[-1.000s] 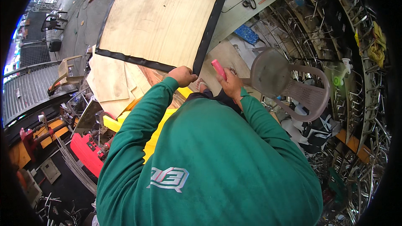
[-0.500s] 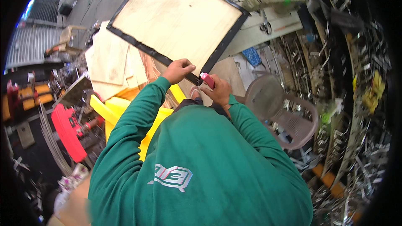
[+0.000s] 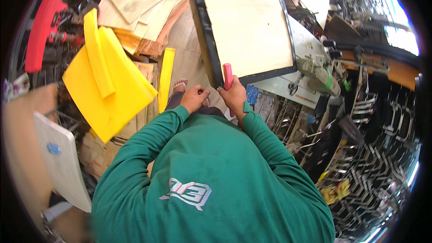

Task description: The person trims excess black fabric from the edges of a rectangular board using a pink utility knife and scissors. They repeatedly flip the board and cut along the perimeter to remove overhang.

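A light plywood panel [image 3: 249,22] with black material folded over its edges lies ahead of me, partly over a pale table. My right hand [image 3: 235,97] is closed around a short red-handled tool [image 3: 228,74], beside the panel's near left corner. The tool's tip does not show clearly, so I cannot tell its exact kind. To the left of that corner, my left hand [image 3: 194,99] is apart from the panel. Its thumb and fingertips are pressed together, and anything between them is too small to make out.
A yellow sheet [image 3: 96,78] with a yellow strip [image 3: 99,58] on it lies to the left, near stacked plywood pieces [image 3: 141,0]. Another yellow strip [image 3: 166,78] stands nearer. Scissors [image 3: 294,87] rest on the table [image 3: 310,40]. Metal parts [image 3: 373,162] crowd the right.
My left hand has come off the panel's black edge and moved down. The view has swung, so the panel appears turned and farther right. The right hand still holds the red-handled tool.
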### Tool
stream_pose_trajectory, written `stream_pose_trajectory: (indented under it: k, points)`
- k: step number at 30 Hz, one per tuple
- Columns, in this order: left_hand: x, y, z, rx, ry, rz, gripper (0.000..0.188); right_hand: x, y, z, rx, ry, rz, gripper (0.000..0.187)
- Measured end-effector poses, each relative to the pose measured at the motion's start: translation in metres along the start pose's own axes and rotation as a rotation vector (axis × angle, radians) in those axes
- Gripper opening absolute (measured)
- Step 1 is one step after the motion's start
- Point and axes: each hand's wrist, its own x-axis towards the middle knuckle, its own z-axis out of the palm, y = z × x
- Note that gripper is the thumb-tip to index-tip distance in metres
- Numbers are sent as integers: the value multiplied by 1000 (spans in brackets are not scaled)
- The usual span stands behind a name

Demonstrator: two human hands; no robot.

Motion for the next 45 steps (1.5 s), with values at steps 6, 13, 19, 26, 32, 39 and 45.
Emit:
stream_pose_trajectory:
  k: [6,13,19,26,32,39,45]
  points:
    - [-26,20,44,-255,153,-117,32,26,25,-2,146,-234,-24,51]
    - [-32,27,84,49,684,548,38,34,38,1,236,-271,-59,38]
    - [-16,29,80,223,787,695,35,40,46,-13,402,-413,-166,29]
    - [-11,34,62,418,732,768,26,44,53,-16,487,-438,-164,30]
    - [-11,44,52,496,637,774,21,48,56,-18,510,-456,-167,31]
    - [9,80,7,557,206,657,13,44,59,-17,641,-432,-131,29]
    - [48,130,-22,463,-248,170,34,29,72,-6,818,-282,-146,26]
